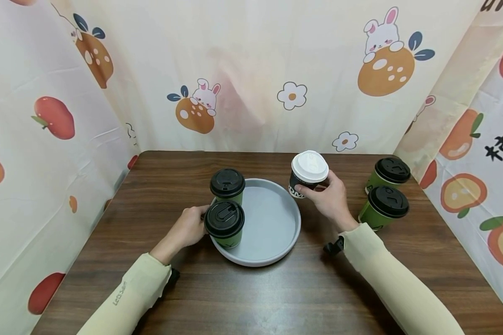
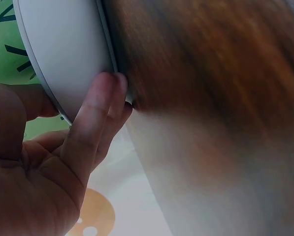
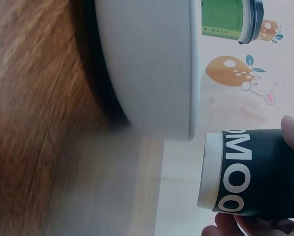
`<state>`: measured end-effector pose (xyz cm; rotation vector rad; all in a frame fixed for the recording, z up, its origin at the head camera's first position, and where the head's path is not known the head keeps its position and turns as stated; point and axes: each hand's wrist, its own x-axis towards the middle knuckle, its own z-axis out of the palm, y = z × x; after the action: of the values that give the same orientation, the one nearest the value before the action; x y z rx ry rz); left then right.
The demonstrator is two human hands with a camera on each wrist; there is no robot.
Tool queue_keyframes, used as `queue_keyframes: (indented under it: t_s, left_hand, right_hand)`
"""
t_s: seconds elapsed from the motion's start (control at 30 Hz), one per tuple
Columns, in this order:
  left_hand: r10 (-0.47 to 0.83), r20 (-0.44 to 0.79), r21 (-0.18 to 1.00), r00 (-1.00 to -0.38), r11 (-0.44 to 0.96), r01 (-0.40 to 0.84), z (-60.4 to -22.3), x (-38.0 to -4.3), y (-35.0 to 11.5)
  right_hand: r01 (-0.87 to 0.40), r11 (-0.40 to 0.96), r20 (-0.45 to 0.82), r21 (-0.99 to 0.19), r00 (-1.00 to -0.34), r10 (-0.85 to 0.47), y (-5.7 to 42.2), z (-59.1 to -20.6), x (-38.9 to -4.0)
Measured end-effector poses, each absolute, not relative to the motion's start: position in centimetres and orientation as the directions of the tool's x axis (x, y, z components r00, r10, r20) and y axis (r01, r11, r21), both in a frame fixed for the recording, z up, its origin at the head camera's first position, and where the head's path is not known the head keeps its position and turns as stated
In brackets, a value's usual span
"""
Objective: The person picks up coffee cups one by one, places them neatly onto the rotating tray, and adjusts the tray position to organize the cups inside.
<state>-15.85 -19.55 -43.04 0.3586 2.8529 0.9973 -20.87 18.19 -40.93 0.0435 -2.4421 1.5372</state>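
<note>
A round grey tray (image 1: 272, 221) lies on the table with two green paper cups with black lids, a farther cup (image 1: 228, 184) and a nearer cup (image 1: 224, 221), standing at its left side. My left hand (image 1: 190, 227) grips the tray's left rim; the left wrist view has the thumb over the edge and fingers (image 2: 90, 120) against the outer wall. In my right hand (image 1: 334, 200) is a black paper cup (image 1: 311, 168) with a white lid, held upright just beyond the tray's right rim. Its printed side (image 3: 255, 172) and pale base show in the right wrist view, raised off the table.
Two more green cups with black lids, one behind (image 1: 392, 171) and one in front (image 1: 384, 207), stand right of my right wrist. A patterned curtain (image 1: 255, 56) borders the wooden table (image 1: 251, 302) at the back and sides.
</note>
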Motion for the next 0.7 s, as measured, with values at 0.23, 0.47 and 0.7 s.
queue_keyframes:
  t_s: [0.23,0.47,0.7]
  left_hand:
    - [0.247,-0.025,0.627,-0.969,0.759,0.177,-43.1,-15.9,-19.5]
    - [0.246,-0.025,0.627,-0.969,0.759,0.176,-43.0,-15.9,-19.5]
    - [0.248,-0.022,0.634,-0.969,0.752,0.178,-43.0,-15.8,-19.5]
  right_hand:
    - [-0.181,0.408,0.228,-0.895,-0.971,0.068,18.0,-40.8,-20.3]
    - [-0.189,0.394,0.222,-0.899,-0.974,0.042,17.8,-40.6,-19.7]
    - [-0.185,0.350,0.207,-0.918,-0.978,0.028,17.4,-40.4,-19.0]
